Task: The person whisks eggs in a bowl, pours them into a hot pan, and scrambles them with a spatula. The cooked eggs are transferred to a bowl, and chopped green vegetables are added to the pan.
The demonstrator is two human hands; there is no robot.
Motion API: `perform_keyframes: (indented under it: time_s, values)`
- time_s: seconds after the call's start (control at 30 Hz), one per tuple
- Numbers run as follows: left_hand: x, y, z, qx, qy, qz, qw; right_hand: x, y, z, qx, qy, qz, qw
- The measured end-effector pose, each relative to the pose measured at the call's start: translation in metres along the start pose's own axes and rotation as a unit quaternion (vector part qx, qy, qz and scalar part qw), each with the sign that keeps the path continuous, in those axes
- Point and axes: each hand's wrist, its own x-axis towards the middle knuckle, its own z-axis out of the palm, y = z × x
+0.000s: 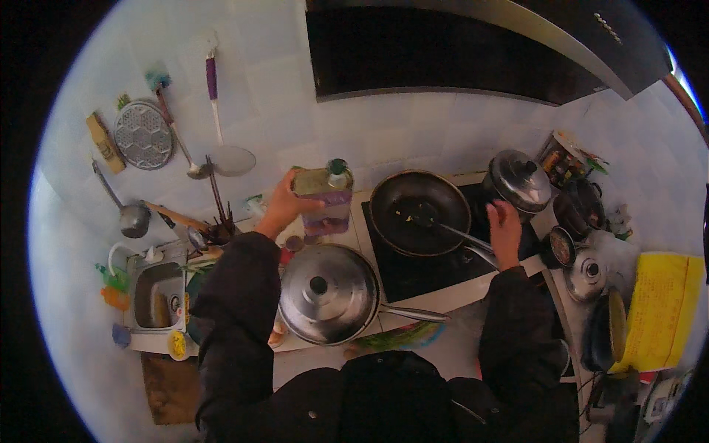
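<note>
My left hand (285, 207) grips a large plastic jug (330, 199) with a green cap (337, 165) and a purple label, held above the counter left of the stove. My right hand (504, 232) is raised over the stove's right side, fingers slightly bent, with nothing visible in them. It is nearest to the metal handles of a dark wok (396, 235) and of a turner (457, 230) lying in it. Small yellow bits of food (410, 218) lie in the wok, which rests on a black glass cooktop (396, 279). A lidded steel pot (520, 180) stands just beyond my right hand.
A long-handled pan with a steel lid (332, 299) sits before me on the counter. To the left is a sink (145, 299), with a skimmer (232, 160) and ladle (134, 220) on the wall. Condiment pots crowd the right, near a yellow cloth (659, 310). A range hood (443, 55) overhangs.
</note>
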Motion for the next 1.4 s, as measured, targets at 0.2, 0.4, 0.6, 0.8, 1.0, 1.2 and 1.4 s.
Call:
perform_keyframes:
  time_s: [0.2,0.4,0.6,0.8,1.0,1.2,1.4]
  values:
    - [-0.028,0.039,0.057,0.051,-0.053,0.04,0.997,0.004,-0.146,0.044,0.048,-0.199,-0.172,0.964]
    - [-0.032,0.046,0.09,0.084,-0.109,0.061,0.989,0.01,-0.17,0.052,-0.054,-0.308,-0.154,0.937]
    - [-0.024,0.044,0.106,0.097,-0.138,0.063,0.984,0.028,-0.132,0.028,0.141,-0.25,-0.08,0.955]
    - [-0.006,0.034,0.119,0.171,-0.126,0.066,0.975,0.035,-0.077,-0.022,0.41,-0.183,0.227,0.864]
    - [0.008,0.038,0.131,0.287,-0.108,0.1,0.947,0.003,-0.028,-0.071,0.501,-0.103,0.328,0.794]
    - [0.012,0.052,0.141,0.358,-0.127,0.099,0.92,-0.026,-0.001,-0.1,0.522,-0.081,0.343,0.776]
    - [0.019,0.051,0.148,0.429,-0.114,0.141,0.885,-0.034,0.01,-0.105,0.527,-0.088,0.355,0.767]
